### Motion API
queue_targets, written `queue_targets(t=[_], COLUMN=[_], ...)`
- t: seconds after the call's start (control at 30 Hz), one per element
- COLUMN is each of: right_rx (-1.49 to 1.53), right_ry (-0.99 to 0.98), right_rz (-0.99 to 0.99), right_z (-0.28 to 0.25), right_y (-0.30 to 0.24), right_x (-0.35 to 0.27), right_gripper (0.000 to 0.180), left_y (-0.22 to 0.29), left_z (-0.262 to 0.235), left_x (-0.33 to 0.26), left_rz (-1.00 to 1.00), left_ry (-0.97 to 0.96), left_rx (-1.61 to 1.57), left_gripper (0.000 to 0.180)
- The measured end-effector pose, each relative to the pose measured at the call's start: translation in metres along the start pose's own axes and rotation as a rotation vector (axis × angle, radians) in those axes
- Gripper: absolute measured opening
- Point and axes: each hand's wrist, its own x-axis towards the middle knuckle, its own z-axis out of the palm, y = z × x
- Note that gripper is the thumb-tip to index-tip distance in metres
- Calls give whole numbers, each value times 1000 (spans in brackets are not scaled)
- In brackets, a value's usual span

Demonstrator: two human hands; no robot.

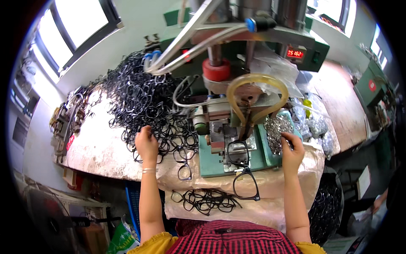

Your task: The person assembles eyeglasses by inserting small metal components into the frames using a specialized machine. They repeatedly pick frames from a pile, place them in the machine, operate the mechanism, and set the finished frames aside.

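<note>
My left hand [146, 146] rests at the near edge of a large heap of black eyeglass frames [137, 86], its fingers curled in; whatever they hold is hidden. To the right, my right hand [292, 151] reaches into a green tray [269, 160] of small silvery metal parts [275, 129]. Its thumb and fingers are pinched together, and what lies between them is too small to make out. Between my hands, one black eyeglass frame [246, 171] sits in the metal fixture of a bench press [218, 135], one lens rim hanging over the front.
Several black frames [207, 202] lie on the paper-covered table edge in front of me. A red collar [216, 70] and a looped yellowish tube [258, 77] stand above the fixture. Plastic bags of parts [317, 126] lie beyond the tray. A full dark sack [325, 203] stands at lower right.
</note>
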Motion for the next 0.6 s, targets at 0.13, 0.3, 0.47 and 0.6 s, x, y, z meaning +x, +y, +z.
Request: queue_targets(t=[0.13, 0.3, 0.47, 0.6], right_rx=[-175, 9, 282, 416], right_ry=[92, -98, -318, -260], right_rz=[-9, 102, -120, -38], right_z=[-58, -54, 24, 49], right_y=[16, -44, -90, -94], right_x=[-28, -32, 3, -6], right_gripper=[13, 15, 23, 36], left_y=[23, 62, 104, 107], left_z=[-26, -58, -31, -21], left_x=[-7, -11, -14, -55], left_rz=[-507, -733, -462, -527], left_ry=[-78, -355, -183, -96], left_rx=[-1305, -1702, -1326, -1318], left_gripper=[20, 23, 18, 11])
